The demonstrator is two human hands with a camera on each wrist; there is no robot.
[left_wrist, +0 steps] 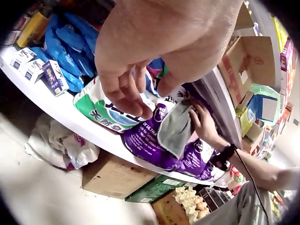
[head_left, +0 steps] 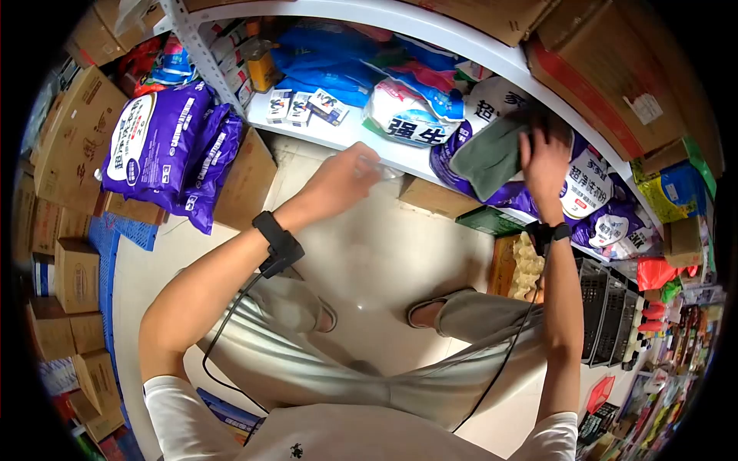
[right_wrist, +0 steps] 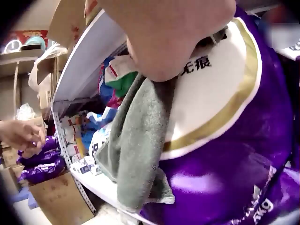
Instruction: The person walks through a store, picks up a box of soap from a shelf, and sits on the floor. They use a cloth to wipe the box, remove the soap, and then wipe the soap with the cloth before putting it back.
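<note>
Standing before a white shelf (head_left: 350, 137), a person has both arms raised to it. At the upper left of the head view lean stacked purple bags (head_left: 165, 146), and right of them small boxes (head_left: 300, 107) sit on the shelf board. Next comes the left hand (head_left: 338, 183), hovering just at the shelf's front edge with its fingers (left_wrist: 123, 96) curled inward. Something clear glints beside them, but I cannot tell whether they hold it. Further right lies a white bag (head_left: 407, 119) with green print. Beyond it a grey-green cloth (head_left: 488, 157) is gripped along its upper edge by the right hand (head_left: 544, 161), whose fingers curl over the fabric and press it flat against a purple bag (head_left: 592, 196) in the upper right of the frame. The rest of the cloth hangs loose below the hand. The likely trouble is the bag itself: it sits close to the shelf edge, so a hard downward or outward pull could drag it off. Trays of eggs (head_left: 528, 265) stand on the floor below it, at centre right, where it would land. A slack grip could also let the cloth slip down.
</note>
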